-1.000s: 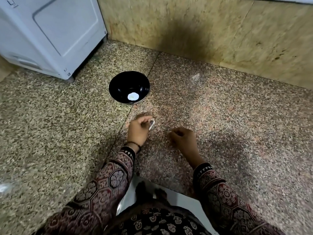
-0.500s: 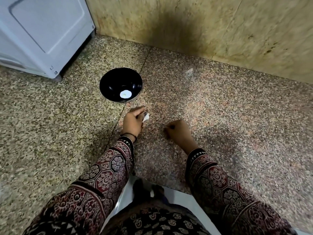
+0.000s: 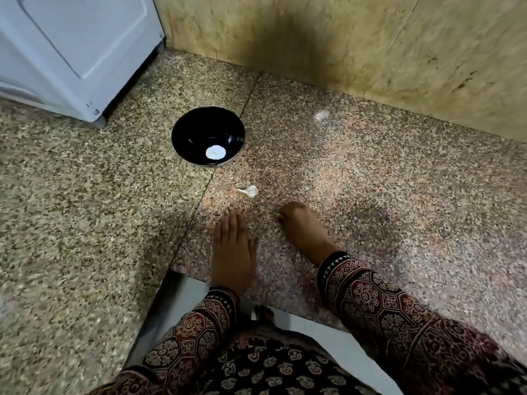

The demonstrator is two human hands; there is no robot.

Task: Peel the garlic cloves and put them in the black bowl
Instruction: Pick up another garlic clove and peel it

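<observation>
Fingers (image 3: 231,223) of the left hand (image 3: 232,249) lie straight and flat on the speckled desk (image 3: 370,181), holding nothing. Those of the right hand (image 3: 302,230) are curled under, with nothing visible in them. One unpeeled garlic clove (image 3: 250,191) lies on the desk just beyond the left fingertips, between both hands and the one black bowl (image 3: 199,129). The bowl holds one pale round piece (image 3: 215,152). One thin papery scrap (image 3: 321,115) lies near the wall (image 3: 370,47), and one white appliance (image 3: 71,47) stands behind the bowl to its left.
</observation>
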